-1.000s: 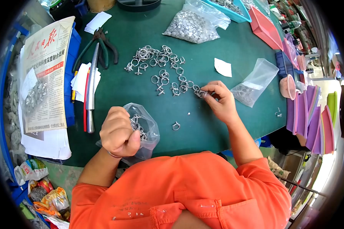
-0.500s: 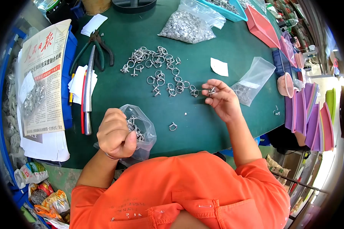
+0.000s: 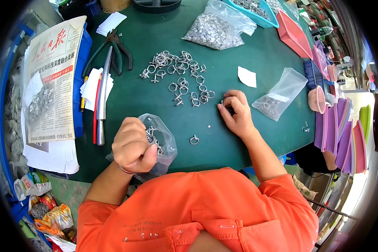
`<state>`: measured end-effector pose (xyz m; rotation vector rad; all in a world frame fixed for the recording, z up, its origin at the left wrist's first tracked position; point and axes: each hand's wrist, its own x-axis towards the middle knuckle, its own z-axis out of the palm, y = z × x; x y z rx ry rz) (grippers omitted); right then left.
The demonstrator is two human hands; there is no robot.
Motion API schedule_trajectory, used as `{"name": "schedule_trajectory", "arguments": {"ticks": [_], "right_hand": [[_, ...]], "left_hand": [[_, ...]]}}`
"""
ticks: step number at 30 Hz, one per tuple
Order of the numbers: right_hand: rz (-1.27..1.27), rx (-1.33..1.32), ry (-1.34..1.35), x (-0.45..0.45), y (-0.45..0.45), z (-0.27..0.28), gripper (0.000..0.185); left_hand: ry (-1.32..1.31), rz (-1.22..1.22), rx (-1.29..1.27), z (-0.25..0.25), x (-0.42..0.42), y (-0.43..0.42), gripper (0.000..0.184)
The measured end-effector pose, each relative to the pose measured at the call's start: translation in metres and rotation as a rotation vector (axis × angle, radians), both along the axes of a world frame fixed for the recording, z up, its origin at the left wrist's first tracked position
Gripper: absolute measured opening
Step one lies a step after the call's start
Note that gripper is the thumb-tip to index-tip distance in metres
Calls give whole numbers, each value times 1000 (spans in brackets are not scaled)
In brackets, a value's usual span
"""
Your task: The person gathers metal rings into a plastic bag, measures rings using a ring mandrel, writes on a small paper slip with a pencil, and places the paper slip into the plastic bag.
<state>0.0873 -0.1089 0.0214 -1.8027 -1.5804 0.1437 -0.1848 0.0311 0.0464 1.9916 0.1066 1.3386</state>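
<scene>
My left hand [image 3: 134, 146] is closed on the rim of a clear plastic bag [image 3: 167, 145], which holds several metal rings [image 3: 153, 136]. At the right end of the loose rings, my right hand [image 3: 236, 111] has its fingers curled together around small metal pieces, mostly hidden by the fingers. A pile of silver rings [image 3: 178, 67] spreads over the green table [image 3: 214, 155], with a short chain of them [image 3: 203, 93] reaching toward my right hand. One single ring [image 3: 194, 140] lies apart, between my two hands.
Pliers [image 3: 115, 46], a tapered metal rod [image 3: 103, 101] and a newspaper [image 3: 50, 113] are on the left. A full bag of metal pieces [image 3: 214, 29], a paper scrap [image 3: 247, 77], another clear bag [image 3: 281, 90] and a pink tray [image 3: 294, 33] are farther back and right.
My right hand lifted a ring off the end of the row, and its fingers have since curled inward and lower. A ring at that end has left the table. My left hand keeps its grip.
</scene>
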Motion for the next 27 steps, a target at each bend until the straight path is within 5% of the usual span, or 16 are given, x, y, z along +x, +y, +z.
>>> {"name": "schedule_trajectory", "arguments": {"ticks": [9, 17, 21, 27], "right_hand": [[144, 30, -135, -8, 27, 5, 28], [50, -21, 124, -13, 30, 7, 29], [86, -42, -123, -12, 36, 2, 33], [139, -10, 85, -9, 32, 0, 37]], "left_hand": [[-2, 12, -19, -2, 0, 0, 27], [3, 8, -11, -1, 1, 0, 26], [-4, 6, -9, -1, 1, 0, 26], [-6, 0, 2, -2, 1, 1, 24]]}}
